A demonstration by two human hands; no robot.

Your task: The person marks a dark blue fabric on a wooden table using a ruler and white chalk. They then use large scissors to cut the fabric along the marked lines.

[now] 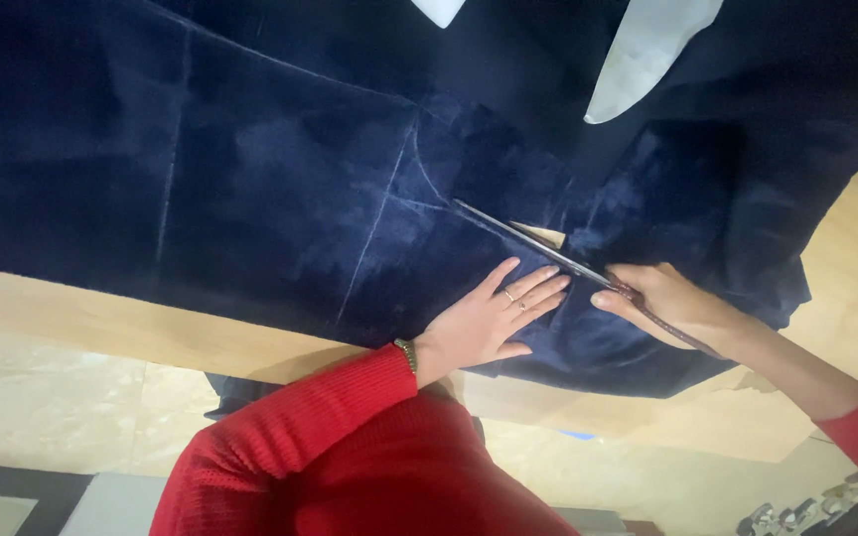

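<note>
Clearly soft and limp, the navy cloth (280, 179) lies over the table (71, 318); left hand (484, 318) presses it flat, fingers spread, while right hand (672, 303) is clenched around scissors (528, 238), best steadied beside the cut.

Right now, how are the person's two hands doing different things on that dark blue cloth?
The left hand lies flat, fingers spread, pressing the dark blue cloth; the right hand is curled around the scissors. The left hand wears rings and a wristwatch; the right hand shows none. Both reach out of red sleeves and sit beside the cut.
</note>
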